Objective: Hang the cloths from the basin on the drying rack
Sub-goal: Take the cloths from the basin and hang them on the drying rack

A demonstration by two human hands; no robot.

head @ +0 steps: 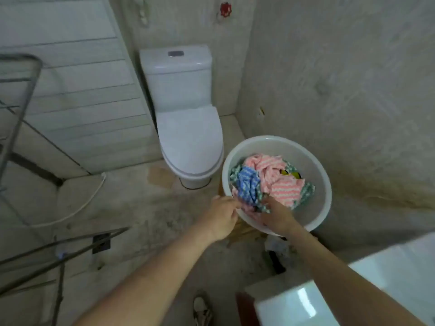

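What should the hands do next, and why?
Probably lift the blue cloth clear of the basin. The left hand and right hand are both at its near edge, it lies on top of the pile, and the rack stands to the left.

Crumpled pink, blue, green cloths (pixel 270 182) heaped in white basin (pixel 322 170).

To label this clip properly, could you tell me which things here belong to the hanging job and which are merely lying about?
Job: white round plastic basin; pink-striped cloth; blue-striped cloth; green patterned cloth; grey metal drying rack.
Lying about: white ceramic toilet; red valve handle on the wall; shoe.
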